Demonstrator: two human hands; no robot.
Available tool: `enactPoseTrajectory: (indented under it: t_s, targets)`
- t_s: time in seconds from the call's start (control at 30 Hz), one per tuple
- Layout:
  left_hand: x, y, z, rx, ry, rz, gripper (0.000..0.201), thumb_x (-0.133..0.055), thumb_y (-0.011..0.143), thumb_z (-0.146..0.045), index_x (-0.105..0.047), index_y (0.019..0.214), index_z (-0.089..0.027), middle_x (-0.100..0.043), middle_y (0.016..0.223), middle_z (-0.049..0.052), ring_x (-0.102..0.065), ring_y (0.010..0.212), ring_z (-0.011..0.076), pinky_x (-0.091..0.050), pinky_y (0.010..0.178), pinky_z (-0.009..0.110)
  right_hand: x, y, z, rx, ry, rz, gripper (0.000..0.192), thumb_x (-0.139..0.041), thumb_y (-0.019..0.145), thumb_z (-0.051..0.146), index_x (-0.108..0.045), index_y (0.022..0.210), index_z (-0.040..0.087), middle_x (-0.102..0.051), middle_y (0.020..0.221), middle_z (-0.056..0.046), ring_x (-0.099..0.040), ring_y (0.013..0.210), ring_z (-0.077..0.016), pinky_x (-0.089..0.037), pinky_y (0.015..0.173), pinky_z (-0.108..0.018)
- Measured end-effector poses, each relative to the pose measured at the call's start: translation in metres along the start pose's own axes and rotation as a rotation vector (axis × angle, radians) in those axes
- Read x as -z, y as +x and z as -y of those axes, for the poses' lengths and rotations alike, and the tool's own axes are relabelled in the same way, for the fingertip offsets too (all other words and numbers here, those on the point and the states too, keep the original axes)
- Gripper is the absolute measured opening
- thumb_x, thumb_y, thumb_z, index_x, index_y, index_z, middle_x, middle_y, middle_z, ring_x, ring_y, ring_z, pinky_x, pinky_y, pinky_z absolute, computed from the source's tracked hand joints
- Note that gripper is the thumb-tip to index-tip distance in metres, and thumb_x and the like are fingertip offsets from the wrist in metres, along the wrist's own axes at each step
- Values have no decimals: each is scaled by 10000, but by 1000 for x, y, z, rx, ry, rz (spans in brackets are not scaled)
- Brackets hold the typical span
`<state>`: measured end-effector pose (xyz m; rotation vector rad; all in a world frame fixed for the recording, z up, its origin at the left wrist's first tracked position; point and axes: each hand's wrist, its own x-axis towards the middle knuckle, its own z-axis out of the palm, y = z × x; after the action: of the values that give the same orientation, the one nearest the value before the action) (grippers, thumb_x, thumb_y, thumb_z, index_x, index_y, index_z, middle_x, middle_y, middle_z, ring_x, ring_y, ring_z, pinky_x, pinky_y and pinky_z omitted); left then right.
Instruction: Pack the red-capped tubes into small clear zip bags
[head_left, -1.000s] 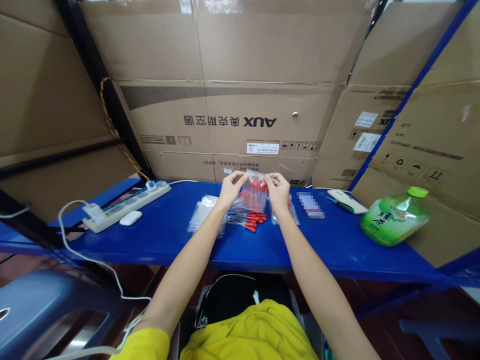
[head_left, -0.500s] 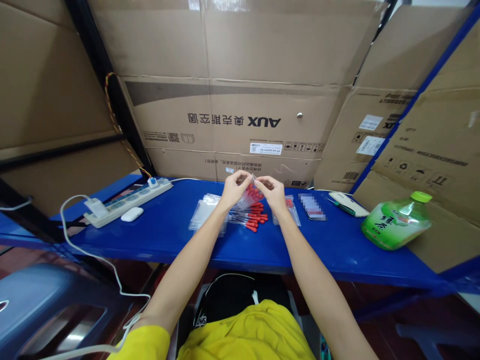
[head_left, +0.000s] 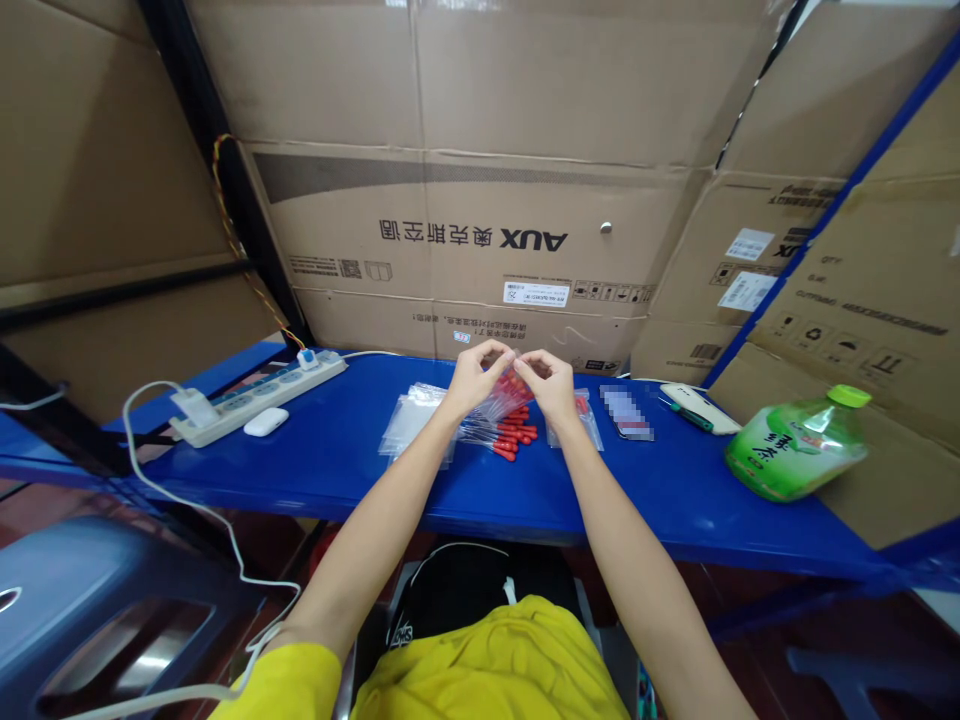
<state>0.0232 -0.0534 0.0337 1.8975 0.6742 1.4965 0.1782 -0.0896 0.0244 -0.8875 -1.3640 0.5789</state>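
Small clear bag (head_left: 504,392) with red-tipped bits inside, held up just above the middle of the blue shelf (head_left: 360,470), toward its back edge. Pinched at the top edge from both sides: left hand (head_left: 472,378) on the left end, right hand (head_left: 553,384) on the right end, fingertips pressed together on the plastic and nearly meeting. Right under it, a loose pile of red-capped pieces (head_left: 514,438) lying on the shelf. Stack of empty clear bags (head_left: 409,425) just left of that, another filled bag (head_left: 581,420) just right. Further right: a blurred flat thing (head_left: 626,413), a white device (head_left: 699,408), and a green bottle (head_left: 799,445) on its side near the right end. Power strip (head_left: 255,395) and a white case (head_left: 265,422) by the left end. Cardboard boxes (head_left: 480,240) along the back.
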Motion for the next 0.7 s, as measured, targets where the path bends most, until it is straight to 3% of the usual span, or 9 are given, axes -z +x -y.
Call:
enactPoseTrajectory:
  t_s: [0.27, 0.53, 0.7]
  targets:
    - [0, -2, -4, -15, 61, 4, 308, -671, 909, -487, -713, 862, -186, -725, 820, 32, -629, 727, 174, -482, 722, 292, 1, -2, 3, 13, -31, 6, 325, -755, 796, 531, -687, 795, 213, -709, 712, -16, -657, 648, -192, -554, 670, -334]
    - [1, 1, -2, -26, 15, -58, 287, -641, 941, -463, -680, 858, -191, -700, 817, 24, -614, 739, 162, -475, 729, 280, 0, -1, 0, 24, -3, -8, 326, -773, 790, 518, -716, 861, 205, -754, 859, -43, -698, 789, -211, -570, 776, -344]
    - [4, 2, -1, -6, -23, -43, 274, -658, 930, -459, -678, 873, -192, -701, 839, 25, -620, 760, 159, -484, 756, 273, 1, -1, 0, 45, -76, -19, 310, -743, 808, 507, -701, 805, 200, -732, 790, -30, -671, 736, -200, -551, 742, -331]
